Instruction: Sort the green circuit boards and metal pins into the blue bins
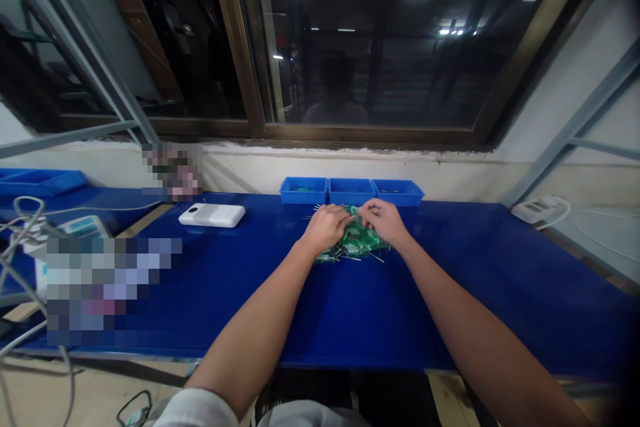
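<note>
A pile of small green pieces (361, 240), mixed with thin pale or metallic sticks, lies on the blue table top (370, 313). My left hand (327, 225) rests over the pile's left side, its fingers curled together. Close to it, my right hand (384, 219) is pinched at the pile's upper right, fingertips near those of the left. Whatever is between the fingers of either hand is too small to make out. Just behind the pile stand a left blue bin (304, 198) with something green in it, a middle blue bin (351, 198) and a right blue bin (399, 200) with thin sticks.
A white power-bank-like device (213, 215) lies left of the pile. Tangled white cables (23, 247) and another blue tray (55, 181) are at the far left. At the right edge sits a white power strip (540, 209) with a cord. Grey metal frame bars (585, 113) flank the window.
</note>
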Tool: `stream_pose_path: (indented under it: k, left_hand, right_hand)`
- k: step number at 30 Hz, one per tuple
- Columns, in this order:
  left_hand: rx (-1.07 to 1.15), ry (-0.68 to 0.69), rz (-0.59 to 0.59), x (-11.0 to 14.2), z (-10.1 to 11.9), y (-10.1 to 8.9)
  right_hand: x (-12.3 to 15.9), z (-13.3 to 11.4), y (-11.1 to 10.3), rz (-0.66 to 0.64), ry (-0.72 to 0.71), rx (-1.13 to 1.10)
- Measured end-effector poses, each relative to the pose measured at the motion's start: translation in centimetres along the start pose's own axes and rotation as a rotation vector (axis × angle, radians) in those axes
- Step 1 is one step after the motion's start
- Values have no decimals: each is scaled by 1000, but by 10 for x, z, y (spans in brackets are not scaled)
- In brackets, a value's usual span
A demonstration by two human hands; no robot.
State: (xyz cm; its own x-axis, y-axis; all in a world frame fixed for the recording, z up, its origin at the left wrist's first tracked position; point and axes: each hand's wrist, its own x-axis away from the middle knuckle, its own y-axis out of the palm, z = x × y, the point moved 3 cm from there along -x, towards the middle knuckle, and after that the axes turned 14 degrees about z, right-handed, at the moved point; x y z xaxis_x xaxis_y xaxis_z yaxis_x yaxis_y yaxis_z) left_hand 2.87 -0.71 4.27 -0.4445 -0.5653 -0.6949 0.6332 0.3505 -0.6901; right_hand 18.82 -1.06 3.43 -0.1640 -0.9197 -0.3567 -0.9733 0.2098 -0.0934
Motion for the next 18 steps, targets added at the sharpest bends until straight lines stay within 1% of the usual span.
stream_pose_path:
  k: [2,5,9,12,15,18]
  left_hand:
    - [-27,-29,14,0,-3,-2]
    - [-22,-52,0,0,-5,-2]
    - [14,-50,-23,1,-6,-1]
    - [49,-37,-34,2,-5,0]
    - [88,-62,-1,3,-8,0]
    - [87,-170,43,3,-17,-1]
  right_hand:
    - [-1,1,-2,-4,-3,-53]
    - [-2,4,-4,-27,22,-124]
    - [-1,6,-5,-57,83,-206]
    - [-1,7,-5,-84,106,-220]
    - [-3,8,-9,-50,55,-178]
    - [-7,5,-19,41,-95,-23]
